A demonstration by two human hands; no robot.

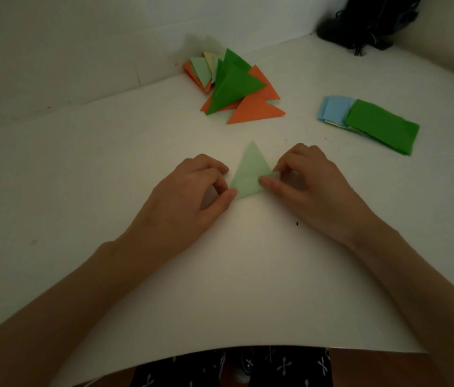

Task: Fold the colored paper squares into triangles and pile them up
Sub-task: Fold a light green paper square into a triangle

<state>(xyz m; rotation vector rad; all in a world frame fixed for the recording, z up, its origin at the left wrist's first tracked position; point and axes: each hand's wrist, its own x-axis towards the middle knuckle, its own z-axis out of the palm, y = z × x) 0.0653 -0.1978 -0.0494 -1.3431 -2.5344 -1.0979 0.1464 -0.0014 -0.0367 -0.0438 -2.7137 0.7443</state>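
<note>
Fingers (228,194) of left hand (189,196) and right hand (309,180) pinch base corners of light-green triangle (251,169).

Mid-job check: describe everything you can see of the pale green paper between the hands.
The pale green paper is a thin, matte sheet folded into a triangle, its apex pointing away from the person. It lies flat on the white table, with a faint crease across its lower part. The left hand pinches its lower left corner. The right hand pinches its right corner, where a small flap sticks out.
</note>
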